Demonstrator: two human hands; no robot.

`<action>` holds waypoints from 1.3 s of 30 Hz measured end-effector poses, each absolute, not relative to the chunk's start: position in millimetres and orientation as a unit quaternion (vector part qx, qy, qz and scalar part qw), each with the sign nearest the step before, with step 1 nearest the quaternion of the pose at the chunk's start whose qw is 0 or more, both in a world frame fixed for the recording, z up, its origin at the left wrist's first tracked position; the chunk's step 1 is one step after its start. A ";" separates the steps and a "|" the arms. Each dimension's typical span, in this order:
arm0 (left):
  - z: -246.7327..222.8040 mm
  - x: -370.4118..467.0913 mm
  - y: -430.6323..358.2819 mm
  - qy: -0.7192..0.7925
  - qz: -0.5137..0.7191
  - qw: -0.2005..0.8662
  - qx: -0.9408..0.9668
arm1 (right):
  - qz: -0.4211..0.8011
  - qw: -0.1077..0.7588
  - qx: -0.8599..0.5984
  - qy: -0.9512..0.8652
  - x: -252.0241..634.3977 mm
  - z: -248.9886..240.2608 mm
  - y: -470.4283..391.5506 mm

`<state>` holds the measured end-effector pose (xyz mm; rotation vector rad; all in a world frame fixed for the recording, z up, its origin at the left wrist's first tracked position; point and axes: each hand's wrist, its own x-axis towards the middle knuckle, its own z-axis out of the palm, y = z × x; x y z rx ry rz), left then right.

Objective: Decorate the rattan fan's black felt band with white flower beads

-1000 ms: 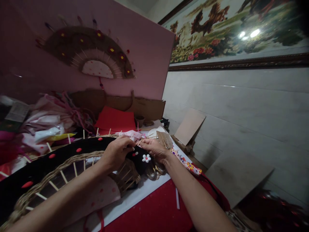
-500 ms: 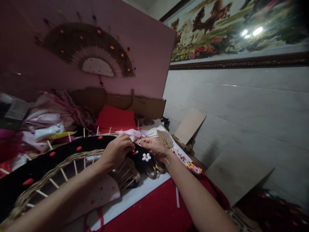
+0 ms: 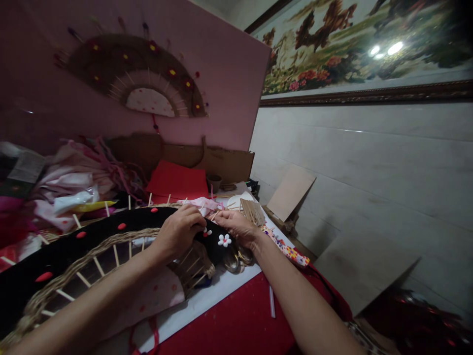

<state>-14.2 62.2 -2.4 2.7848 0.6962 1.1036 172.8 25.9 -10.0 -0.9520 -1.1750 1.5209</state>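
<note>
A large fan [image 3: 144, 213] with a black band, braided twine and pale wooden sticks lies across the table in front of me. Red oval dots run along the band, and a white flower [image 3: 224, 240] with a red centre sits near its right end. My left hand [image 3: 182, 226] rests on the band, fingertips pinched beside a second, partly formed white flower [image 3: 207, 232]; whatever is between them is hidden. Around the fan's upper right edge, by a protruding stick, my right hand [image 3: 236, 226] is closed, its thumb and fingers gripping that edge.
Behind the fan lie red paper sheets [image 3: 177, 181], a small brown pot [image 3: 214, 182] and piled pink cloth [image 3: 70, 185]. Flat wooden sticks [image 3: 253, 212] and a strip of colourful flowers [image 3: 284, 249] are at right. A finished fan [image 3: 136, 74] hangs on the pink board.
</note>
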 end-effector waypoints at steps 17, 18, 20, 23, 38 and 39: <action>0.8 -12.7 56.8 0.231 0.329 0.027 0.915 | 0.630 0.477 -0.382 -0.480 174.3 -12.7 27.9; 0.9 -12.9 57.0 0.229 0.334 0.027 0.914 | 0.630 0.476 -0.382 -0.479 174.4 -12.8 27.9; 1.7 -13.2 56.9 0.224 0.350 0.024 0.909 | 0.630 0.475 -0.384 -0.480 174.5 -12.6 27.7; 4.5 -14.3 54.5 0.213 0.369 -0.006 0.905 | 0.628 0.475 -0.389 -0.479 174.3 -11.5 26.8; 6.8 -16.9 43.7 0.168 0.293 -0.191 0.922 | 0.638 0.485 -0.381 -0.461 174.8 -13.3 27.8; 6.7 -16.7 43.5 0.167 0.289 -0.189 0.923 | 0.638 0.485 -0.378 -0.463 175.1 -13.6 28.0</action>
